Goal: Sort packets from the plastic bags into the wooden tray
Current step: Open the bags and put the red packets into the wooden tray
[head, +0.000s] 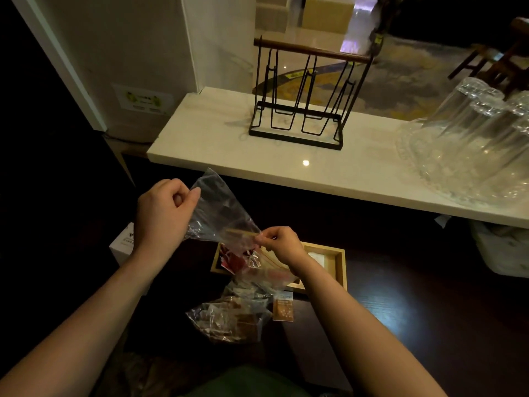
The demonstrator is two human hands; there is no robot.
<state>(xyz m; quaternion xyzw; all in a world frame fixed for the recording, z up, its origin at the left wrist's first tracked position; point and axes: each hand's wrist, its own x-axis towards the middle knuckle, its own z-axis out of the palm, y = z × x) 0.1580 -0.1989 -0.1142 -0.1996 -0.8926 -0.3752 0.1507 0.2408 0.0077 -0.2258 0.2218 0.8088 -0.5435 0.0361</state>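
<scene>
Clear, crinkled plastic bag (220, 216) – pinched by left hand (163, 213) and right hand (282, 245); wooden tray (329, 250) below

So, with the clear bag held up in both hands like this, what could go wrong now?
1. The clear bag hangs above the wooden tray, pinched by the left hand and right hand; anything left inside could fall into the wrong compartment.
2. A small brown packet lies outside the tray near the other bag and may be forgotten in this dim light.
</scene>
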